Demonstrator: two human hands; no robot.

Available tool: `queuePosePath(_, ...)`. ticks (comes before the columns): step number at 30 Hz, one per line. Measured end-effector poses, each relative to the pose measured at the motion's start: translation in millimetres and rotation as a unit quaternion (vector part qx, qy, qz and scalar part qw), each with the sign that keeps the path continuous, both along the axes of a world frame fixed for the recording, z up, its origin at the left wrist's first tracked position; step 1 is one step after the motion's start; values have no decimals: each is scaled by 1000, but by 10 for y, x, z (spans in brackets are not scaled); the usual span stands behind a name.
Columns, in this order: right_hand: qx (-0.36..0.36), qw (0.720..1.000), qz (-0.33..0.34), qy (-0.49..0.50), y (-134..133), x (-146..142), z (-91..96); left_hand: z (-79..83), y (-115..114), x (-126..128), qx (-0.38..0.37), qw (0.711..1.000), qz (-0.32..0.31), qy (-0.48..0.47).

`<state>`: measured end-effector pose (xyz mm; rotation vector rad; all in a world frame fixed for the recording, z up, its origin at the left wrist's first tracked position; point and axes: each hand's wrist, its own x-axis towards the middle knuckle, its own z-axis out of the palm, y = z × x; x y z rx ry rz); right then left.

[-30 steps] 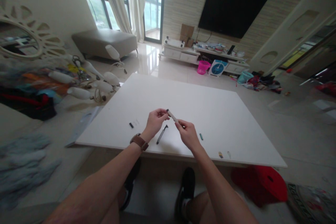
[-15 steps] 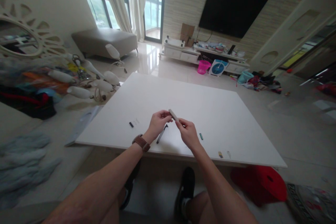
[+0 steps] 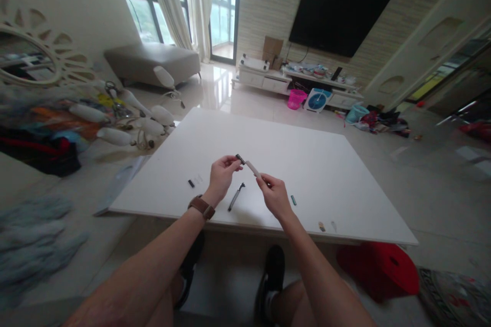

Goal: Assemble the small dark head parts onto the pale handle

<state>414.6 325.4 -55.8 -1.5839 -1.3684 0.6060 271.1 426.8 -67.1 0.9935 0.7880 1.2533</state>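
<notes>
Held Close Together

The left hand (image 3: 221,178) pinches a small black piece (image 3: 240,158). The right hand (image 3: 274,195) grips one end of a pale stick (image 3: 252,167); the other end points at the black piece. I can't tell if they touch. Both are between the hands, over the white table (image 3: 307,156), where a thin handle (image 3: 236,197) lies.

Sole camera rides on the wearer's head, facing forward and down over the white tabletop (image 3: 276,138). Left hand (image 3: 221,178), right hand (image 3: 273,195) near, mid-view; black shoes (image 3: 275,264) six o'clock; wall-mounted television (image 3: 340,14) farther, one o'clock.
</notes>
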Motion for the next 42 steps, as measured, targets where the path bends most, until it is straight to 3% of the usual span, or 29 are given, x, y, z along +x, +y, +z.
queuePosePath(10, -9, 1000, 21, 3, 18, -25, -43, 22, -61, 23, -8, 1000, -14, 16)
queuePosePath(19, -5, 999, 21, 27, 25, -2, -4, 43, -237, 110, 11, 994, -81, 71)
queuePosePath(25, -2, 999, 27, 17, 46, -15, 33, 37, -138, 88, 9, 999, -29, 24)
queuePosePath(31, -25, 999, -12, 18, 29, 106, 3, 136, 126, -111, -23, 990, 85, -112)
queuePosePath(36, -25, 995, -32, 90, 18, 138, 53, 217, 57, -125, -36, 993, 34, -107)
queuePosePath(42, -1, 994, -23, 108, 19, 5, 83, 160, -35, -36, -30, 996, -9, -83)
